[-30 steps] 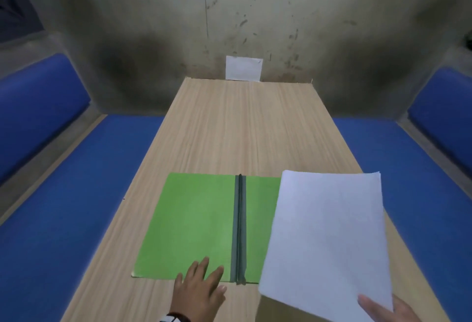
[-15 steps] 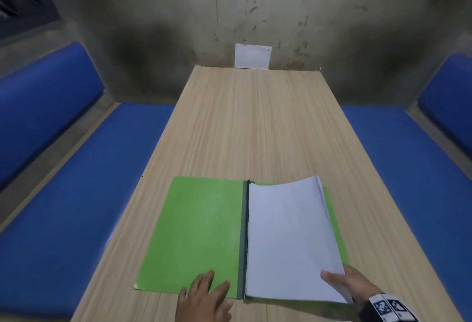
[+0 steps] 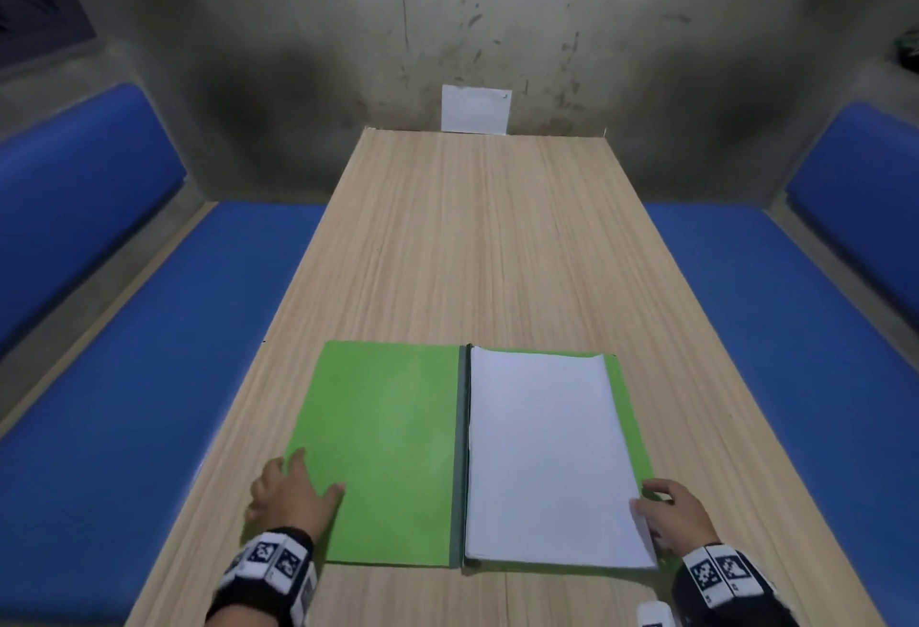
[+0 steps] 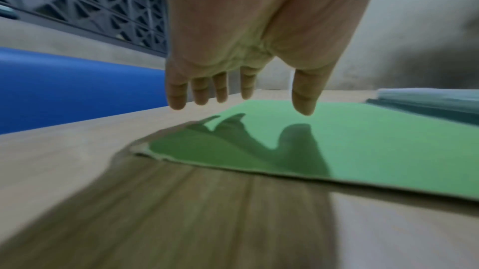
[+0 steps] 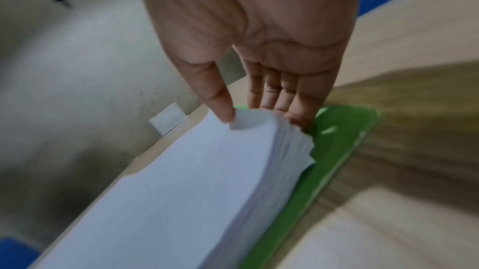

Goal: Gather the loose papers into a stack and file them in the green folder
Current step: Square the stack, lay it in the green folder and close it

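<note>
The green folder (image 3: 383,447) lies open on the wooden table (image 3: 477,238) near its front edge, with a dark spine down the middle. A white paper stack (image 3: 542,457) lies flat on its right flap. My right hand (image 3: 664,509) is at the stack's near right corner; in the right wrist view my right hand (image 5: 259,113) has its thumb on top of the paper stack (image 5: 181,191) and its fingers under the lifted corner. My left hand (image 3: 293,492) is at the left flap's outer edge. In the left wrist view my left hand (image 4: 247,89) hangs with straight fingers just above the green folder (image 4: 362,146).
A small white sheet (image 3: 475,109) is stuck on the stained wall at the table's far end. Blue padded benches (image 3: 149,378) run along both long sides of the table. Marker bands sit on both wrists.
The paper stack came down from the air on the right and now lies flat on the right flap. My left hand slid from beside the spine to the left flap's outer edge.
</note>
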Demonstrator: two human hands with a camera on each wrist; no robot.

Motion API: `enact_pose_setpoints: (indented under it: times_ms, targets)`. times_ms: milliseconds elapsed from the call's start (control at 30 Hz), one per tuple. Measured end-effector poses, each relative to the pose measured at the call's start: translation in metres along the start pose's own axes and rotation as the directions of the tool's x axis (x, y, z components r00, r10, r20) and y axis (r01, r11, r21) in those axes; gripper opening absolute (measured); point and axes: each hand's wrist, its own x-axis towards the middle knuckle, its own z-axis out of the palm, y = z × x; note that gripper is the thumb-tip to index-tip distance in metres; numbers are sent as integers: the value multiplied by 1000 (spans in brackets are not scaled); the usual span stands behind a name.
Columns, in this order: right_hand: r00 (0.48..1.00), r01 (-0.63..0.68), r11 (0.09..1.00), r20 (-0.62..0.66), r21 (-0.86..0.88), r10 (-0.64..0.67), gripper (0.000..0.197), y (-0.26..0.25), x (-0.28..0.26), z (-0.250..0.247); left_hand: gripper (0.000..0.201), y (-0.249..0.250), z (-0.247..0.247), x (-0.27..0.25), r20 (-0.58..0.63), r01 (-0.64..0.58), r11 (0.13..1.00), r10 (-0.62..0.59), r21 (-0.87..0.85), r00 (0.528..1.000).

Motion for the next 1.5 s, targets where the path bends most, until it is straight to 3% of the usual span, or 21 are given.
enact_pose_setpoints:
  times_ms: [133,300,400,533,600,700,800,867,900,967,1033,1200,1333,1400,1500]
  targets:
    - [999,8,1000,-53,0,-8,28,3,-4,0,104,-8,-7,22,35,144,986,-141,-87,989]
    - [996,-14,999,-84,44,18,32,0,-9,2,85,-8,-17,31,127,199,935,-168,-293,978]
    - [996,-23,997,-87,69,29,32,0,-10,2,61,-8,-38,23,174,129,942,-78,-308,982]
    - [996,-29,996,-87,82,36,32,1,-8,2,46,20,-90,-5,92,-123,877,185,-464,978]
    - [996,-28,996,-82,82,35,33,3,-6,3,25,45,-119,-36,111,-219,780,346,-586,932]
    - [997,-23,997,-66,79,29,29,4,-5,2,59,78,-125,-71,204,-381,694,603,-612,771]
    - [996,-27,997,-83,72,33,18,-1,-12,1,42,102,-77,-84,430,-435,743,657,-509,619]
    - [996,-21,999,-89,36,24,16,-4,-15,-1,58,110,-36,-88,521,-480,761,649,-437,554]
    - [996,-16,999,-88,35,20,17,-5,-16,-3,63,112,-17,-90,548,-527,770,631,-359,548]
    - [996,-14,999,-84,29,17,18,-10,-22,-7,51,112,13,-90,530,-646,749,612,-149,587]
    - [998,-13,1000,-69,9,13,23,-15,-27,-12,43,111,27,-95,511,-720,693,629,-28,586]
    - [999,-42,999,-31,20,43,24,-16,-32,-17,45,104,47,-95,526,-763,644,628,62,573]
    - [994,-104,980,26,171,102,25,-9,-27,-20,44,107,53,-95,526,-787,601,629,139,573]
    - [995,-86,967,-31,239,96,25,-8,-24,-21,42,110,54,-97,512,-783,604,630,151,584]
    - [981,-9,999,-195,33,15,37,-7,-26,-22,40,110,53,-100,449,-755,652,655,72,608]
